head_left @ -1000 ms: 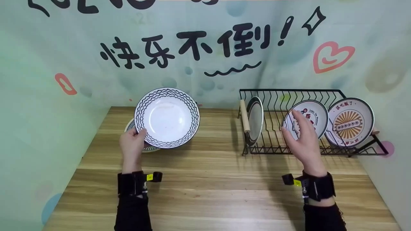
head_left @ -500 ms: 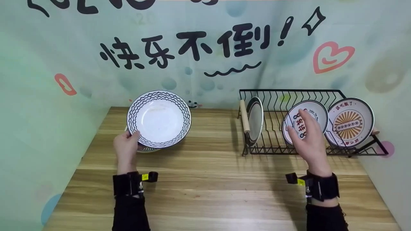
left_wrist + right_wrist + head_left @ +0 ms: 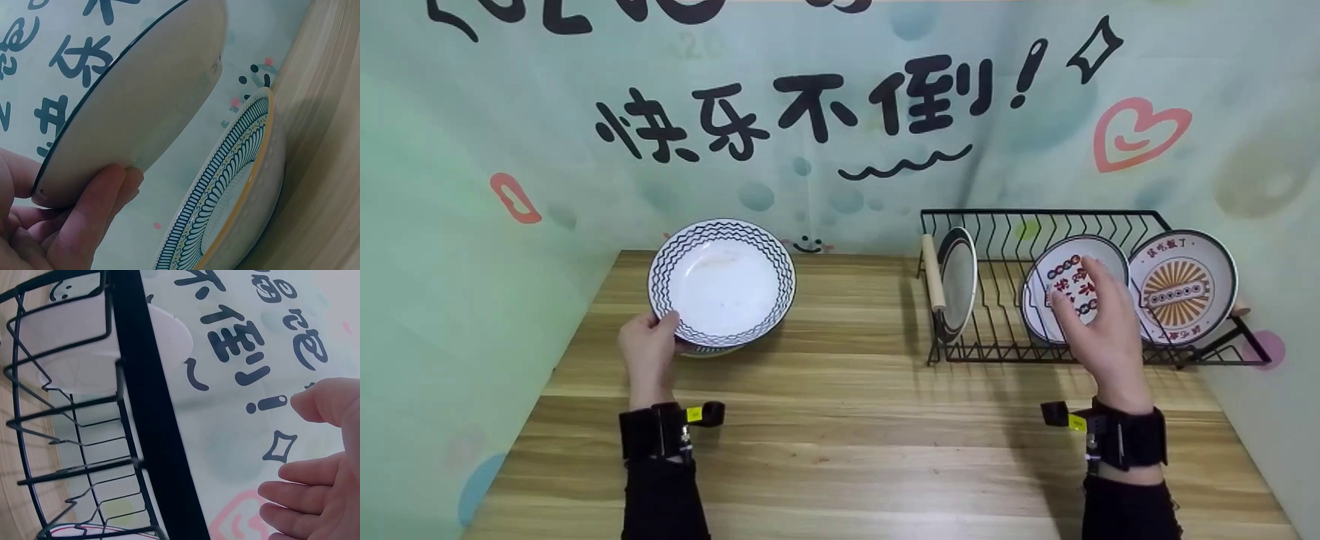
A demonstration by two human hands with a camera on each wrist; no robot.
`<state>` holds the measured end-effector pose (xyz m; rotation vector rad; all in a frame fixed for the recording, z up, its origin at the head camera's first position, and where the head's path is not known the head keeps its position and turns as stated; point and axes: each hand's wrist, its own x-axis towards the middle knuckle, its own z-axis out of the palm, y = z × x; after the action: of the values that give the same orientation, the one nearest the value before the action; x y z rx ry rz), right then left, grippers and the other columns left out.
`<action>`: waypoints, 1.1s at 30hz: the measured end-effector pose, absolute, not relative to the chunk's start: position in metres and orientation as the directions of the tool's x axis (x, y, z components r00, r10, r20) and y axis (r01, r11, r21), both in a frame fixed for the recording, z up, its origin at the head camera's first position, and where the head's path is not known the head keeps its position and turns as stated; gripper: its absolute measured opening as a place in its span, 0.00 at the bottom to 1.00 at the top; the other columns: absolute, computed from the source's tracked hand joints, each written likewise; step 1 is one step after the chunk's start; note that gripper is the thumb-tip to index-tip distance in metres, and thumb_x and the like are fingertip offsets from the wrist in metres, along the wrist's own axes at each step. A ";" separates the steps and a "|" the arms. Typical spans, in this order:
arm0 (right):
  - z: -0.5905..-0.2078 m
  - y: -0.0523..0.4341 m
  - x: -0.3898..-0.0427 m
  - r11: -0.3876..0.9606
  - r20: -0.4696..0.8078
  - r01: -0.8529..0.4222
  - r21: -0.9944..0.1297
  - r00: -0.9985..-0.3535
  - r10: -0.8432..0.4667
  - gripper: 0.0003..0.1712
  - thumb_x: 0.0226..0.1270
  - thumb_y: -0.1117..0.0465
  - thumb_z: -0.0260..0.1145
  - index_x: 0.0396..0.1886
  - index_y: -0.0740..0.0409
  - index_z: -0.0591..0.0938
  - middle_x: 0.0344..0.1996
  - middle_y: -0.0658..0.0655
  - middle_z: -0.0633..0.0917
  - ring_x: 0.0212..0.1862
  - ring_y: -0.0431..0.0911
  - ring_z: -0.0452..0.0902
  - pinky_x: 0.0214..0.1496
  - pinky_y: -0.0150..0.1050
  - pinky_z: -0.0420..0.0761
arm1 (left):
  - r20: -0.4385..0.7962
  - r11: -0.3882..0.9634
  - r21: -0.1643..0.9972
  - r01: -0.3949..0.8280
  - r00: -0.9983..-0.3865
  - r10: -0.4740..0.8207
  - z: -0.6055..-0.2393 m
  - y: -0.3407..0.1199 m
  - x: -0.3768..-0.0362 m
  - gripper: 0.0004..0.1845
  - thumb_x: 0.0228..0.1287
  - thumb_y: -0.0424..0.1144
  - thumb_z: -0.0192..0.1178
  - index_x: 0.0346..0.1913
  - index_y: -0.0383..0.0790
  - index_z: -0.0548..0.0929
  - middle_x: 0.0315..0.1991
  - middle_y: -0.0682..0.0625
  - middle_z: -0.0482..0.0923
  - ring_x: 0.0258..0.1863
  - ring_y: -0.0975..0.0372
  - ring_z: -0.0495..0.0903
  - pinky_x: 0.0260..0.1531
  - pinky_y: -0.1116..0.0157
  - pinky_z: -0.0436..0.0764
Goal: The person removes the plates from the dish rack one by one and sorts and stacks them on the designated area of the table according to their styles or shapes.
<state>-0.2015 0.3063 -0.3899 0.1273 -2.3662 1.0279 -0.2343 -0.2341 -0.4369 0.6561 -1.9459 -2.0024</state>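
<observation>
My left hand pinches the lower left rim of a white plate with black wavy lines round its edge. Thumb on top and fingers beneath are the grip. In the left wrist view this plate is tilted, with a gap between its underside and a patterned dish with a yellow rim that sits on the table. From the head, the held plate covers most of that dish. My right hand holds nothing, thumb and fingers spread apart, and overlaps the front of a black wire dish rack.
Three plates stand in the rack: a dark-rimmed one at the left, a red-printed one behind my right hand, and a sunburst one at the right end. A printed cloth hangs behind the wooden table.
The held plate has moved left and down with my left hand, over the patterned dish. My right hand has shifted to the right, staying in front of the rack.
</observation>
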 end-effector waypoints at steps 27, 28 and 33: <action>-0.392 0.322 -0.204 0.714 0.486 -0.221 -0.664 -0.854 0.187 0.35 0.69 0.58 0.64 0.71 0.68 0.65 0.69 0.72 0.66 0.71 0.65 0.58 0.75 0.57 0.53 | -0.274 0.020 0.948 -0.318 -0.845 -0.459 -0.451 -0.252 -0.234 0.15 0.70 0.37 0.56 0.52 0.30 0.77 0.50 0.43 0.76 0.26 0.61 0.84 0.30 0.67 0.81; -0.392 0.323 -0.204 0.715 0.486 -0.221 -0.663 -0.854 0.187 0.35 0.69 0.59 0.64 0.71 0.69 0.65 0.69 0.72 0.66 0.71 0.65 0.58 0.74 0.57 0.53 | -0.277 0.012 0.948 -0.318 -0.844 -0.460 -0.451 -0.253 -0.235 0.17 0.70 0.37 0.55 0.55 0.28 0.76 0.51 0.41 0.76 0.25 0.61 0.84 0.31 0.67 0.81; -0.392 0.327 -0.204 0.712 0.479 -0.211 -0.669 -0.855 0.197 0.35 0.69 0.60 0.64 0.71 0.69 0.65 0.69 0.71 0.67 0.70 0.65 0.59 0.75 0.56 0.53 | -0.294 -0.043 0.950 -0.309 -0.839 -0.459 -0.453 -0.254 -0.238 0.23 0.71 0.34 0.52 0.64 0.23 0.70 0.56 0.32 0.76 0.24 0.61 0.86 0.35 0.69 0.83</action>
<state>-0.2041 0.3265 -0.3916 0.0102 -2.3874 1.0223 -0.2378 -0.2537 -0.4532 0.8451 -2.0914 -2.0221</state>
